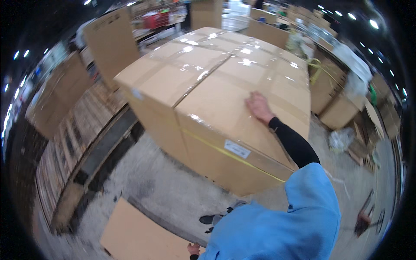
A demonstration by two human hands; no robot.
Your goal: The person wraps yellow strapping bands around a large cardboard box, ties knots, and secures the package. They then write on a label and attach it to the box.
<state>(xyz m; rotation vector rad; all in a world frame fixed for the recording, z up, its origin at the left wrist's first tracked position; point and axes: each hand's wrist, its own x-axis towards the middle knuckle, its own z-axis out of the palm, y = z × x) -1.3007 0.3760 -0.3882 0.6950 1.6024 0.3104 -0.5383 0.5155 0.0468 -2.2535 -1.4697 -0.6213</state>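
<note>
A large cardboard box (212, 125) stands in front of me, its top crossed with shiny clear tape. My right hand (258, 107) rests on that top, right of the middle seam, fingers loosely bent and nothing visible in them. A yellow strap (225, 152) runs round the near side of the box, next to a white label (237, 148). At the lower edge, my left hand (193, 249) is closed on the edge of a flat cardboard sheet (141, 232). The lower part of this hand is cut off by the picture's edge.
Wooden pallets (71, 141) lie at the left, with upright cardboard panels (112, 45) by them. Cardboard boxes (342, 106) and clear plastic wrap (341, 139) crowd the right side. A dark-handled item (363, 221) is on the concrete floor (149, 177) at the lower right.
</note>
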